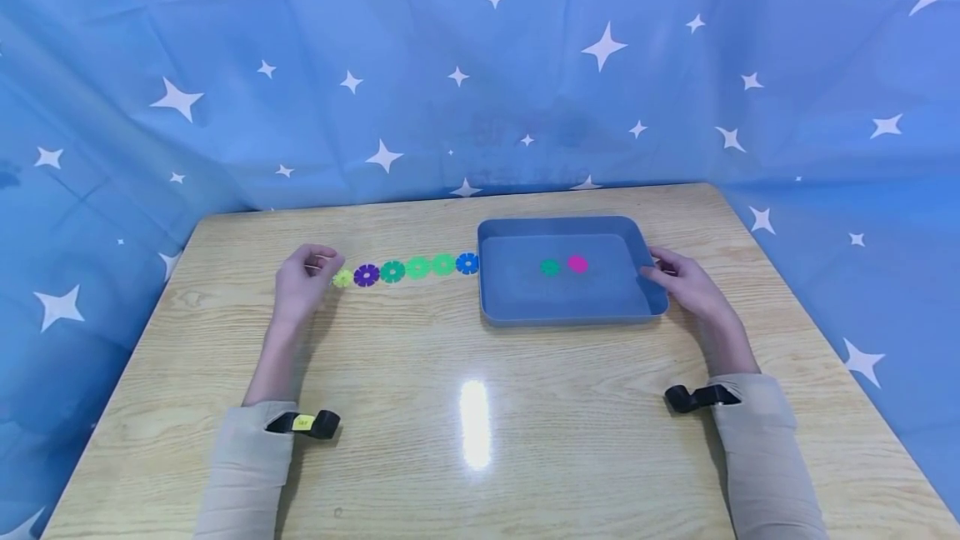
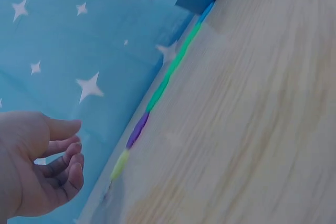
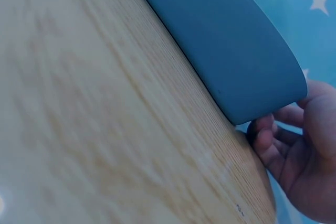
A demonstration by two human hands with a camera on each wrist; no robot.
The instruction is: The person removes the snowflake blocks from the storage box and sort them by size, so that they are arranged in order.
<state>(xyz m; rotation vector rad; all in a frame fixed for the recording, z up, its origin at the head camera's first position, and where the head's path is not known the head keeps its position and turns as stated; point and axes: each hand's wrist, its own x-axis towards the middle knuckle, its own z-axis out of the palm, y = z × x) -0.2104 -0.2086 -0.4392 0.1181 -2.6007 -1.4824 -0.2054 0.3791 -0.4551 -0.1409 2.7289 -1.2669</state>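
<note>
My left hand (image 1: 303,280) hovers at the left end of a row of flat slotted discs, its fingers loosely bent with nothing visible between them. Closest to it lies a yellow-green disc (image 1: 342,278), then a purple disc (image 1: 367,275), several green discs (image 1: 417,267) and a blue disc (image 1: 467,263) by the tray. Whether the discs are joined I cannot tell. At the blue-grey tray (image 1: 517,298), my right hand (image 1: 693,286) grips the right wall, thumb over the rim and fingers outside. Inside are a green disc (image 1: 550,267) and a pink disc (image 1: 577,263).
The wooden table (image 1: 390,407) carries the tray and disc row near its far edge. Behind it and at both sides hangs a blue cloth (image 1: 420,40) with white stars. A black wrist camera (image 1: 322,424) sits on the left sleeve, another (image 1: 682,398) on the right.
</note>
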